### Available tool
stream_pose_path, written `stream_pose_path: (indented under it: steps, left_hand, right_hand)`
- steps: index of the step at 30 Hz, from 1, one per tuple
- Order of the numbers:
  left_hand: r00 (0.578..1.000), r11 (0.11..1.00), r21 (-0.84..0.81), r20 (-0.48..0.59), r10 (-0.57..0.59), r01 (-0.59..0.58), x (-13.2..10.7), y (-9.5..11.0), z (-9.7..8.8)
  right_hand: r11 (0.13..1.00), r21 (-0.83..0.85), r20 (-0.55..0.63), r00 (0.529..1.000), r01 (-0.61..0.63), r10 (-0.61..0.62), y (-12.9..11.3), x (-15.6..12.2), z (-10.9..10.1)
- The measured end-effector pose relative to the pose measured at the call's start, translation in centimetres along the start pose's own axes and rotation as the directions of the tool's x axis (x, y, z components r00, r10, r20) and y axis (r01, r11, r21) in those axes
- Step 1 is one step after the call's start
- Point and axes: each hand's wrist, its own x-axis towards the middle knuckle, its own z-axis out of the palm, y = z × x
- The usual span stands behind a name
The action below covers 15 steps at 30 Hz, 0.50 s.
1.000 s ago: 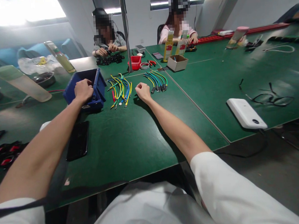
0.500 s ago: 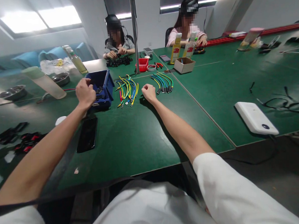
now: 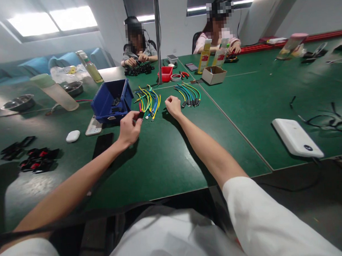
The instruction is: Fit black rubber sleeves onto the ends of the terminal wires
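L hand point(image 3: 130, 128), at my 11 o'clock, has a small blk piece point(image 3: 141, 115) pinched btwn thumb & fingers; bin point(image 3: 102, 99) w/ blk bits point(image 3: 117, 109) at its 11, loose wires point(image 3: 150, 102) at its 1. R hand point(image 3: 174, 106) curled, can't tell how tight or if anything's in it; blk-ended wires point(image 3: 190, 100) at its 2. Looks like piece-to-wire step; next prob. calls for free R fingertips & careful line-up

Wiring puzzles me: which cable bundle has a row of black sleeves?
The right bundle, beside the right hand: black sleeves line its near ends; lugs on the left bundle look bare.
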Motion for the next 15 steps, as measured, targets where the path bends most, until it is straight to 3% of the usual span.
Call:
stream_pose_path:
  steps: [4,7,10,15]
  left_hand:
    - [0.978,0.988,-0.129,0.198,-0.06,0.086,-2.1,2.5,2.3]
    - [0.957,0.979,-0.167,0.283,-0.068,0.119,-3.3,3.4,3.6]
    - [0.952,0.986,-0.116,0.294,-0.084,0.122,-4.1,3.5,4.4]
    - [0.96,0.999,-0.033,0.279,-0.021,0.032,-4.6,2.9,4.7]
  right_hand:
    - [0.999,-0.049,0.016,1.0,0.002,-0.001,0.0,0.1,0.1]
    - [0.997,-0.073,0.027,1.0,0.011,-0.009,-0.1,0.0,0.1]
    - [0.996,-0.086,0.031,0.999,0.025,-0.023,-0.2,0.0,0.0]
    - [0.993,-0.116,0.018,1.0,0.007,-0.005,-0.4,0.0,0.0]
